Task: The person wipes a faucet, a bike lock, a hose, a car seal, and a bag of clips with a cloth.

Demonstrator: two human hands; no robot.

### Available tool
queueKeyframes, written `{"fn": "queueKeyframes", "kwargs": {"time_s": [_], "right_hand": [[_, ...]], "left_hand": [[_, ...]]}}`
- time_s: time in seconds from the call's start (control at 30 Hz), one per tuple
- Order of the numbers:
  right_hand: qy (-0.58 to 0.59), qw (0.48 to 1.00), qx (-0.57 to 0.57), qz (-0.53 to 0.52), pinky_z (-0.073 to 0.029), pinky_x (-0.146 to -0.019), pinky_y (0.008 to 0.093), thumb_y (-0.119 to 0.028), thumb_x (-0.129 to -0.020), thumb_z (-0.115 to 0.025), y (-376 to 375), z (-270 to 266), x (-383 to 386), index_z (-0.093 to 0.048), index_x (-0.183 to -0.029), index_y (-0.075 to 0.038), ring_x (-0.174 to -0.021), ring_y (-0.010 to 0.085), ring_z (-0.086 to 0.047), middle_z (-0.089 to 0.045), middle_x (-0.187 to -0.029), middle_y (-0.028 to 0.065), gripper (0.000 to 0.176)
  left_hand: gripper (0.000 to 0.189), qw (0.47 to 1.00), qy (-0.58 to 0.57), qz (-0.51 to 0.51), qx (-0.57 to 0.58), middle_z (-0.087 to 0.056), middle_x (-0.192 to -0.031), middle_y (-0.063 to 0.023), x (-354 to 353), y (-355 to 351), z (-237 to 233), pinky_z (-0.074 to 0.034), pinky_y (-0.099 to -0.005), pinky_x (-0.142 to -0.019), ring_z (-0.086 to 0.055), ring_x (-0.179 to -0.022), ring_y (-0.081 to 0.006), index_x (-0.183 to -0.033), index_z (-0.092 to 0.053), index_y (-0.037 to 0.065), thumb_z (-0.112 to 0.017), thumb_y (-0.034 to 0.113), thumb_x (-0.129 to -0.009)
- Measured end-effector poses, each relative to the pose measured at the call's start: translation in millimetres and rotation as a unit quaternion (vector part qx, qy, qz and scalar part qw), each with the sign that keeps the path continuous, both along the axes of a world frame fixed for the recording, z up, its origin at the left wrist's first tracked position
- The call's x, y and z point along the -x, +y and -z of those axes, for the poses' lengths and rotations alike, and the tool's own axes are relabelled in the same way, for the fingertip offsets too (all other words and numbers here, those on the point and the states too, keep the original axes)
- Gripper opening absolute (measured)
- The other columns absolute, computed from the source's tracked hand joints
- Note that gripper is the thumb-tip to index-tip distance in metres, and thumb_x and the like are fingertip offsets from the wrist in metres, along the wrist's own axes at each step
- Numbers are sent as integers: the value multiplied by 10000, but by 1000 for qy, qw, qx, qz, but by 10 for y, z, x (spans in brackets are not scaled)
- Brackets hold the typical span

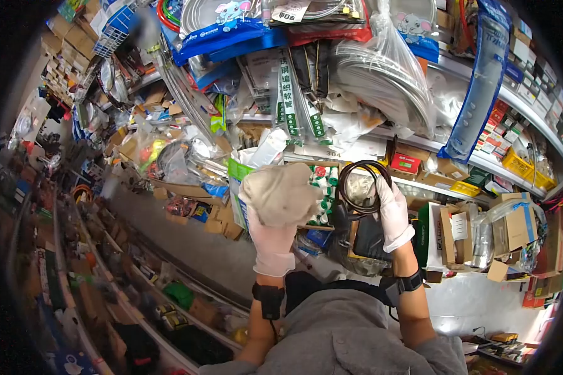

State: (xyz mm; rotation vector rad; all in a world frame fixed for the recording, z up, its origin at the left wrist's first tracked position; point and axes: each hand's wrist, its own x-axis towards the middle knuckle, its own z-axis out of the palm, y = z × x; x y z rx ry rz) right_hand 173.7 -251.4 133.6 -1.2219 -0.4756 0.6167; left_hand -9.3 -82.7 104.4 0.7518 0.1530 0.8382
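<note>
My left hand (271,240), in a white glove, is closed on a crumpled beige cloth (278,195) that hides most of the fingers. A white glove also covers my right hand (393,215), whose fingers are wrapped round the edge of a coiled black cable (342,181) held upright. A thicker dark end hangs at the coil's lower left. Just behind the cloth stands an open carton of small green-and-white items (324,187). Below the coil lies a flat black item (372,239), partly in clear plastic.
Bagged braided hoses (388,78) hang over the shelf ahead. A long blue-edged package (478,87) hangs at the right, near open cardboard boxes (513,228). Crowded low shelves (137,275) run along the left beside a grey floor aisle (169,240).
</note>
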Motion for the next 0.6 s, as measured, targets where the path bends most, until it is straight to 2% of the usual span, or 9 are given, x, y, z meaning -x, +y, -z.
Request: {"fn": "queueKeyframes", "kwargs": {"time_s": [0.03,0.07,0.13,0.23,0.27,0.37,0.4,0.53,0.6], "right_hand": [[-29,999,31,30,-299,-449,215,-360,-1021,-522,33,-20,33,-612,-865,-83,-491,39,-408,-505,-631,-54,331],[-57,995,62,59,-278,-447,201,-327,-1019,-541,53,-38,55,-600,-890,-89,-500,23,-378,-479,-645,-85,277],[-64,994,78,42,-324,-520,188,-318,-1016,-550,101,-9,57,-616,-923,-63,-582,18,-408,-496,-694,-82,280],[-123,991,41,32,-385,-720,224,-307,-1022,-536,148,32,42,-620,-935,-30,-766,59,-455,-538,-807,-35,303],[-124,991,41,31,-385,-720,224,-307,-1022,-536,148,19,30,-620,-935,-30,-766,59,-455,-538,-807,-35,303],[-75,994,74,14,-411,-646,262,-272,-997,-559,149,-102,87,-663,-1087,36,-691,66,-453,-579,-766,-37,338],[-40,999,35,-9,-430,-693,242,-261,-997,-568,183,41,71,-666,-1119,21,-735,62,-474,-597,-815,-32,322],[-50,998,8,-35,-437,-821,203,-269,-1001,-575,144,-157,247,-625,-1199,13,-863,47,-522,-610,-923,-11,348],[39,996,46,-69,-464,-764,242,-249,-984,-605,41,-211,329,-590,-1187,-14,-838,40,-515,-570,-875,-32,311]], "left_hand": [[588,978,-128,51,156,-358,-1500,-180,8,-114,-189,-360,-494,-1119,-380,-1379,-343,-1493,-289,32,-347,403,-1041],[588,978,-128,50,156,-358,-1500,-180,-7,-170,-229,-360,-494,-1119,-380,-1379,-343,-1493,-289,32,-347,403,-1041],[616,997,-24,37,71,-341,-1509,-176,-72,-299,-267,-360,-474,-1124,-367,-1388,-337,-1515,-254,71,-384,422,-1026],[820,981,169,-14,-98,-304,-1519,-155,-258,-524,-331,-399,-391,-1094,-402,-1356,-261,-1530,-158,31,-664,144,-895],[795,975,199,6,-98,-411,-1440,-99,-256,-536,-358,-379,-302,-1059,-414,-1304,-165,-1503,-289,51,-693,13,-819],[772,948,267,92,-149,-470,-1375,-75,-307,-548,-487,-403,-302,-1033,-472,-1241,-154,-1488,-309,44,-707,41,-826],[588,963,237,46,-117,-578,-1214,-60,-364,-617,-396,-482,-269,-897,-569,-1068,-118,-1402,-452,40,-676,52,-859],[357,972,234,-7,-22,-627,-1048,-57,-414,-624,-246,-514,-248,-711,-609,-887,-112,-1256,-594,48,-625,48,-901],[263,780,361,-169,-483,-632,-944,-70,-324,-584,-245,-491,-252,-585,-598,-764,-124,-1140,-643,13,-585,-14,-885]]}}
